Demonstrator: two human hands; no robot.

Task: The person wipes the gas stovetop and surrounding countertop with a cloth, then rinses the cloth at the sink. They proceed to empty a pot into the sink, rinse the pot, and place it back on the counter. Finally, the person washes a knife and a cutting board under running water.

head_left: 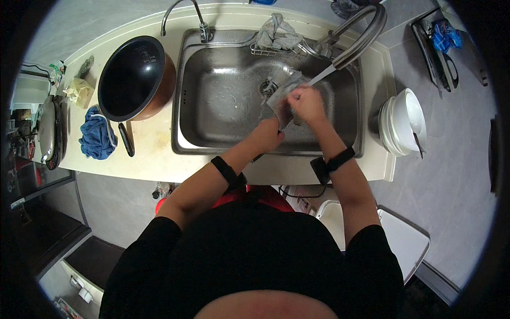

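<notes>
Over the stainless steel sink [223, 103], my left hand [269, 135] grips the dark handle of a broad-bladed knife, a cleaver by its shape [279, 104]. Its blade points up and away from me, towards the drain [268, 88]. My right hand [307, 103] is at the blade's right side with its fingers bent; whether it holds anything is hard to see. Water runs from the pull-out faucet [350, 54] at the upper right onto the area by the blade and my right fingers.
A black-lined pot [133, 79] stands left of the sink, near a black-handled knife [126, 139] and a blue cloth [97, 133]. White bowls [402, 119] are stacked at the right. A grey cloth [277, 34] lies on a wire rack behind the basin, right of a thin tap [205, 32].
</notes>
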